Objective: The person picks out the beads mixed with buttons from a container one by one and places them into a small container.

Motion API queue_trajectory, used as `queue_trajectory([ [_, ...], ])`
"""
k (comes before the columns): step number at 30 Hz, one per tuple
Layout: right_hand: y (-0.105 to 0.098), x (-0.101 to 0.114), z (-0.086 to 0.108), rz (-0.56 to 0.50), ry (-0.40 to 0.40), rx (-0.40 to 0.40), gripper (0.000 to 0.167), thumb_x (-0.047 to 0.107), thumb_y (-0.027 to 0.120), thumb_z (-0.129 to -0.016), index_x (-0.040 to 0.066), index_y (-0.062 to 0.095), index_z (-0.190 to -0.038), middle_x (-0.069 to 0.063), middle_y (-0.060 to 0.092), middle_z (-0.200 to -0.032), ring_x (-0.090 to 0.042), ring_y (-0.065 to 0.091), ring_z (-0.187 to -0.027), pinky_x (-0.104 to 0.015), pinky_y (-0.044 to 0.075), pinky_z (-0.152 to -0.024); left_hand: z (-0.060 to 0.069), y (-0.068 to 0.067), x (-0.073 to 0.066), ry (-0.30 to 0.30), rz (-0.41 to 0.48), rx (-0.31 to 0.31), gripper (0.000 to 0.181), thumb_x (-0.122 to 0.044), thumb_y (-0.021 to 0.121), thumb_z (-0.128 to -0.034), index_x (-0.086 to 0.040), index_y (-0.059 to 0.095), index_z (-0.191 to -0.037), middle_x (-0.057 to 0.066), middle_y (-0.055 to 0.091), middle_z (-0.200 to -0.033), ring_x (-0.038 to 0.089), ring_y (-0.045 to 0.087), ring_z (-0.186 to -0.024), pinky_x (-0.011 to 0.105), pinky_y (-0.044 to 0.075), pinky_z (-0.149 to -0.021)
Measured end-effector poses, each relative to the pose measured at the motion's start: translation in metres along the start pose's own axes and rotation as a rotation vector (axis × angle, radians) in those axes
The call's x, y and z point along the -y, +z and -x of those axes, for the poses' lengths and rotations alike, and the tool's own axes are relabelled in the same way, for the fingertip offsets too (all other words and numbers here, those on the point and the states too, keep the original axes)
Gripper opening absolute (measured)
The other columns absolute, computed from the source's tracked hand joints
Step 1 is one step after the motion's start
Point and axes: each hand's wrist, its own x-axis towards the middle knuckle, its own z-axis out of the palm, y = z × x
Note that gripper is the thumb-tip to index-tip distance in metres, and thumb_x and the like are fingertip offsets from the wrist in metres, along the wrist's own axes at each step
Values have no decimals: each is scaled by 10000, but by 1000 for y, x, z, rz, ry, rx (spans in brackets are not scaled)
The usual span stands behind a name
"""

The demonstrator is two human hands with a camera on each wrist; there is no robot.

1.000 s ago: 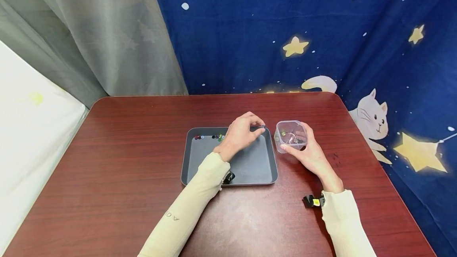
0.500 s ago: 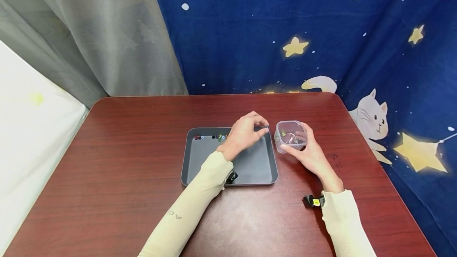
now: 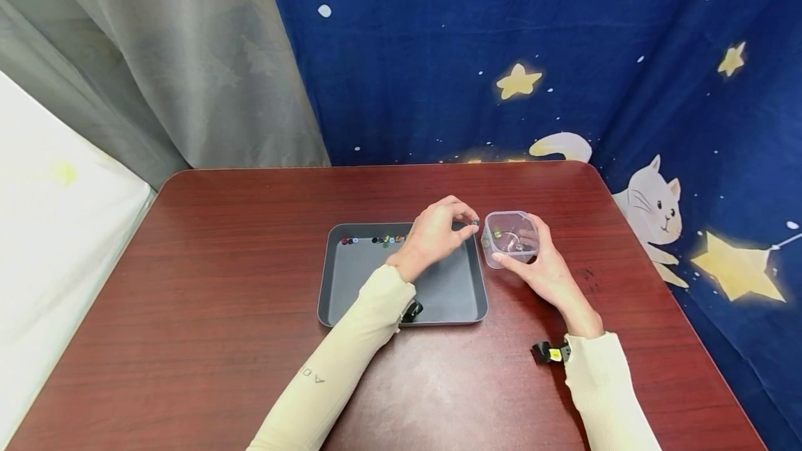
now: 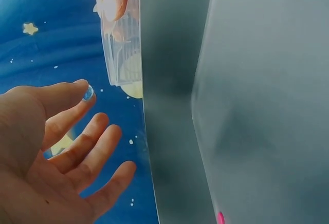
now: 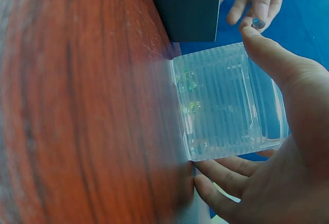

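Note:
My left hand (image 3: 435, 234) is over the right far corner of the grey tray (image 3: 447, 292), close to a clear plastic container (image 3: 495, 257). Thumb and index finger pinch a small clear bluish bead (image 4: 88, 93); the other fingers are loosely spread in the left wrist view. The container stands upright on the table, right of the tray. Around its right side my right hand (image 3: 544, 271) grips it, thumb in front and fingers behind. A few greenish and yellow beads (image 5: 193, 106) show through its wall near the bottom.
Several small coloured beads (image 3: 386, 241) lie along the far side of the tray, some hidden behind my left hand. A pink piece (image 4: 221, 218) shows at the lower edge of the left wrist view. The reddish-brown table (image 3: 238, 256) extends around the tray, with curtains behind.
My left hand has moved right with the bead, from over the tray towards the container. More beads in the tray are uncovered. The right hand and container have stayed still.

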Motion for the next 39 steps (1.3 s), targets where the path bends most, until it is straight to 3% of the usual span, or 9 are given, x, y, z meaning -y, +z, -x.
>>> queue_trajectory([
  [19, -1, -1, 2, -24, -8, 2, 1036, 395, 806, -913, 224, 99, -1650, -230, 392, -1584, -411, 397, -1481, -661, 348, -1192, -4, 2, -14, 5, -16, 14, 148, -312, 764, -961, -265, 775, -1101, -102, 684, -1119, 77, 675, -1063, 296, 563, -874],
  [39, -1, 0, -1, -4, -5, 5, 1041, 426, 804, -909, 230, 98, -1648, -219, 395, -1580, -404, 409, -1463, -646, 365, -1186, -8, 5, -19, 26, -20, 26, 174, -323, 752, -971, -251, 775, -1128, -81, 698, -1118, 84, 691, -1035, 290, 562, -838],
])
